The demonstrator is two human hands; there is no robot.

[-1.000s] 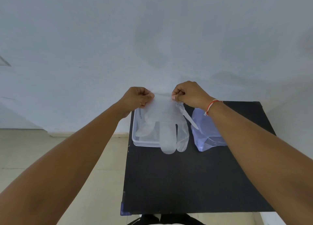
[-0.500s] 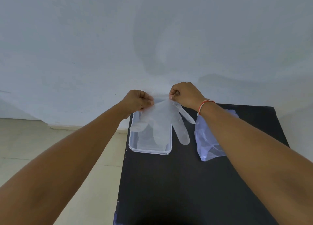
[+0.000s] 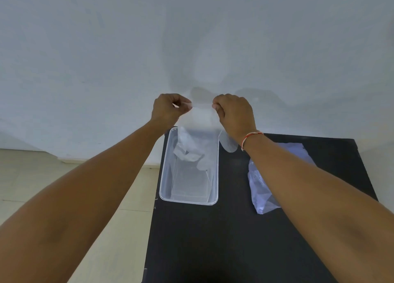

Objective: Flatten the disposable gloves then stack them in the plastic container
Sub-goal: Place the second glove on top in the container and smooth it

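White wall fills the background above a black table [image 3: 213,240]. One clear disposable glove [image 3: 199,137] is held by its cuff over the far end of the plastic container [image 3: 188,200], fingers hanging down into it. The cuff is pinched at either corner by the left hand [image 3: 167,110] and right hand [image 3: 235,114]. A crumpled plastic bag [image 3: 261,186] lies right of the container, apart from it.

The near half of the black tabletop [image 3: 213,240] lies bare and open to a hand; farther back the clear container [image 3: 215,176] takes the left side and a crumpled plastic bag [image 3: 260,186] the right, a bare lane between them; the wall [image 3: 191,37] closes the far edge.
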